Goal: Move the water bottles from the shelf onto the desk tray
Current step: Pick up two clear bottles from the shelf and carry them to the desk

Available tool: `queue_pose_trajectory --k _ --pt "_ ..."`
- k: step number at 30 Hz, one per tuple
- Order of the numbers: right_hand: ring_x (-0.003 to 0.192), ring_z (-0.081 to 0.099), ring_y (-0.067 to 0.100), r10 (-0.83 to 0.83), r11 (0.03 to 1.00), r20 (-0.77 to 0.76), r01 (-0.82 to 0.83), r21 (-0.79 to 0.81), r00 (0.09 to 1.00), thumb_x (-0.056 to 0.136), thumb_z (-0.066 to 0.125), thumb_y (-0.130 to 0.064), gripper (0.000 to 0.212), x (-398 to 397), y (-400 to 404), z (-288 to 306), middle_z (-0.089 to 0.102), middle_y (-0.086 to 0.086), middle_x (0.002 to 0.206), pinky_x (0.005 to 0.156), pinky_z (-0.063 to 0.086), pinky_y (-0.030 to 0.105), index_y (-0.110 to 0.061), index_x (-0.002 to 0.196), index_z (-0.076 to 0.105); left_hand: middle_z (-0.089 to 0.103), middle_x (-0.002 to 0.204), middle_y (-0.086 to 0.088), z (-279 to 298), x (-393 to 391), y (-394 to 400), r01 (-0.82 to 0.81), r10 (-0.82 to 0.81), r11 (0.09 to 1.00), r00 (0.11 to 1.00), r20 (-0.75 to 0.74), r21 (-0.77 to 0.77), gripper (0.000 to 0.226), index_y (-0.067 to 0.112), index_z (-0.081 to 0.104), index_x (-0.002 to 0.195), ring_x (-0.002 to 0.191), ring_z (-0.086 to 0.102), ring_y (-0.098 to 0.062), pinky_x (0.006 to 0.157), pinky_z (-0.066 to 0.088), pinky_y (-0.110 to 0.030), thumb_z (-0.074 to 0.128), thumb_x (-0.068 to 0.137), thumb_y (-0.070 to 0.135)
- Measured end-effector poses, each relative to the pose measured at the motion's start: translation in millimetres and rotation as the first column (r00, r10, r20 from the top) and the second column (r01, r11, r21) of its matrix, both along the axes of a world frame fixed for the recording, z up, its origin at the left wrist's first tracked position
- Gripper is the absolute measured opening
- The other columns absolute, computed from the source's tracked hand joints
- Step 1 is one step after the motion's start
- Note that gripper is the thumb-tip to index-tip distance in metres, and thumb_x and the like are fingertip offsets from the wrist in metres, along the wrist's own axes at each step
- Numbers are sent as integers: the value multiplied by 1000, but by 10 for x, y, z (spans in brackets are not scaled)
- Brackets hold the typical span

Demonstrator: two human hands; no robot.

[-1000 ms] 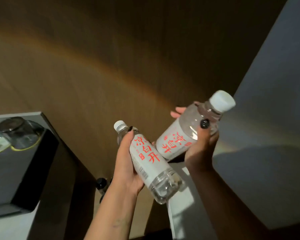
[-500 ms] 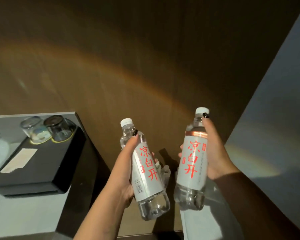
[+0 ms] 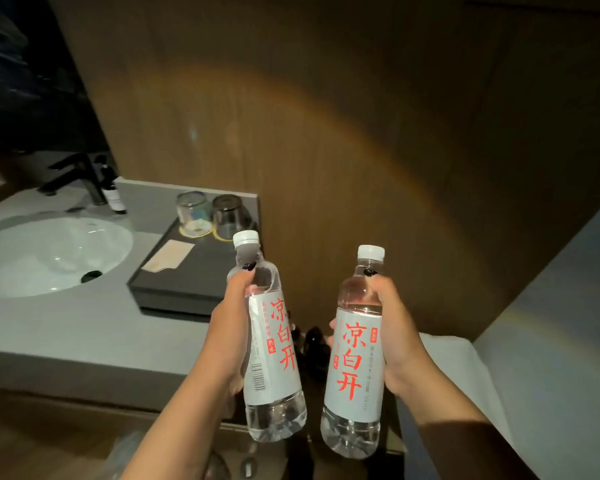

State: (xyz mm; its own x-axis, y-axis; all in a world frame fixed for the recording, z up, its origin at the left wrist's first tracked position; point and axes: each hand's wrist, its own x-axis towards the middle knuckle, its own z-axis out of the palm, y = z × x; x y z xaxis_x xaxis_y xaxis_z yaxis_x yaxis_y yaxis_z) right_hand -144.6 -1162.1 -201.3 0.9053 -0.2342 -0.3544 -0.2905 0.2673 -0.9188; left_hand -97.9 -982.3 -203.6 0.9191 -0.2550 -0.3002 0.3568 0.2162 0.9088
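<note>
So there's a grey table (image 3: 84, 327) with a white round sink (image 3: 49, 254) sunk into its left side, dark drain hole near the front edge. A black tap (image 3: 73, 176) stands behind the sink, and a small dark bottle with a pale label (image 3: 113, 192) sits just right of it. Brown wood paneling (image 3: 326, 116) fills the back wall, with a faint rainbow-ish arc of light across it. Far right, a pale grey wall (image 3: 568, 323).
</note>
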Motion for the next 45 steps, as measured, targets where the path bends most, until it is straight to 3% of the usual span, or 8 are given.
queue_pose_trajectory --k 5,8,15,21,26,36,41,45 --pt "63 66 25 11 998 28 -10 -56 1000 88 48 -46 54 -115 999 -29 64 19 82 56 54 31 1 113 55 64 82 -22 -47 -192 995 21 -21 997 1000 -8 70 65 9 64 88 72 63 -34 72 50 -44 55 61 67" --pt "67 65 27 24 997 30 -22 -70 999 86 49 -48 55 -199 1584 -36 64 19 83 62 53 33 -1 113 56 67 81 -22 -15 -326 1587 29 -31 988 999 11 150 55 9 63 83 73 65 -34 74 51 -42 44 81 61" --pt "71 63 30 77 996 32 -75 -44 997 86 49 -53 46 -263 2729 -12 63 18 81 70 52 40 -9 98 59 69 77 -21 91 -507 2743 0 -4 974 1000 14 228 59 4 63 89 61 67 -26 58 53 -31 39 84 57" --pt "68 62 34 182 979 16 -179 -100 983 74 54 -57 59 -40 3401 -66 63 18 74 70 50 42 -4 98 60 70 83 -27 65 -521 3409 -109 103 962 994 38 249 61 -6 61 104 59 69 -26 48 52 -26 42 88 51" --pt "67 60 32 233 966 1 -231 -117 973 83 52 -48 41 249 3892 -94 60 17 73 69 50 43 -9 90 59 71 78 -25 22 -372 3852 -212 209 954 977 40 210 60 -5 61 103 61 68 -29 51 51 -29 47 85 51" --pt "66 61 30 294 945 17 -288 -158 956 78 55 -52 39 1109 4878 -145 65 16 72 69 50 43 -14 81 67 72 82 -18 -110 430 4713 -291 292 923 956 37 249 55 2 64 103 75 71 -32 68 54 -37 49 85 52" --pt "62 61 30 326 942 43 -320 -107 945 78 55 -46 39 1790 5550 -187 66 19 71 66 49 42 -10 84 65 72 91 -13 -150 1107 5336 -336 362 891 932 -33 304 46 14 62 101 84 70 -28 68 52 -35 48 85 54" --pt "63 62 30 340 935 40 -333 -126 940 76 53 -51 43 2261 6043 -146 66 15 68 66 50 42 -12 87 64 69 92 -22 -111 1549 5847 -353 338 875 935 104 331 58 7 61 100 82 69 -33 66 54 -36 44 83 60"
